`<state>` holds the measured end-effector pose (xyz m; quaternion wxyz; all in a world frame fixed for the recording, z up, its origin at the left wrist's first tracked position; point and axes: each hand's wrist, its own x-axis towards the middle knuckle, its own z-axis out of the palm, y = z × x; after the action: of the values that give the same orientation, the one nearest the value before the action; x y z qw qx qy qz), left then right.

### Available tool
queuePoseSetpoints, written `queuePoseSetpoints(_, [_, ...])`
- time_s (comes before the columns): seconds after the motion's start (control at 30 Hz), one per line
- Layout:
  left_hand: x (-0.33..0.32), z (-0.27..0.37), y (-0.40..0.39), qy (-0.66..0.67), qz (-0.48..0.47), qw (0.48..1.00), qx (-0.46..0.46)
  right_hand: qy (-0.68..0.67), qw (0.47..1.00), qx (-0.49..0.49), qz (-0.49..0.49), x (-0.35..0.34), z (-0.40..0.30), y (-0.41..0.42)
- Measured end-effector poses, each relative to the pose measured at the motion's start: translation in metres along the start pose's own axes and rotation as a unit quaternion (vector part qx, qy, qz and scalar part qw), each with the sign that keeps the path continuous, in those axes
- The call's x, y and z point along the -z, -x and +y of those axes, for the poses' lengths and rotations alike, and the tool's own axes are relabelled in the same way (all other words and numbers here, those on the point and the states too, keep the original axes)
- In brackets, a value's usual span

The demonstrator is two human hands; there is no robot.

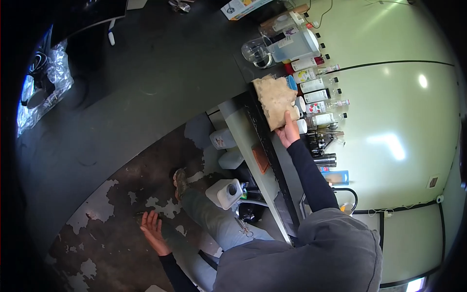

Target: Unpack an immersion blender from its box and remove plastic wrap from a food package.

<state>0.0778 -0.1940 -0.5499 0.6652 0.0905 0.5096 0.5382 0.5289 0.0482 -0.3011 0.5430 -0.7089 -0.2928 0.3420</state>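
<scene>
My right hand (pixel 289 130) grips a beige, ragged-edged pad of soft-looking material (pixel 275 100) by its near corner, thumb on top. The pad is over the edge of the dark counter (pixel 284 155); whether it touches the surface cannot be made out. Just beyond it are a blue-rimmed container (pixel 291 83), partly hidden by the pad, and several white cups or lids (pixel 301 126). Away to the left, my left hand (pixel 153 231) hangs above the worn floor, palm up and fingers loosely apart, with nothing in it.
Several syrup bottles (pixel 316 96) line the wall beside a clear pitcher (pixel 296 45) and a glass jar (pixel 256 53). Bar tools (pixel 324 140) and a black faucet (pixel 352 191) stand nearer. White jugs (pixel 224 194) sit below the counter. Clear plastic wrap (pixel 60 80) lies on the large dark table (pixel 153 80).
</scene>
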Motion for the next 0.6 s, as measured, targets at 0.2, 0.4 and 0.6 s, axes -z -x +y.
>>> queuePoseSetpoints(0.2, [0.008, -0.013, -0.004, 0.034, 0.048, 0.998, 0.02, 0.098, 0.987, -0.064, 0.108, 0.0, -0.006, 0.013])
queuePoseSetpoints(0.4, [0.005, -0.049, -0.008, 0.013, 0.101, 0.995, -0.008, 0.395, 0.882, 0.167, -0.196, -0.051, 0.091, 0.173])
queuePoseSetpoints(0.6, [-0.014, -0.131, -0.012, 0.029, 0.253, 0.967, 0.004, 0.505, 0.657, 0.294, -0.476, -0.173, 0.194, 0.149])
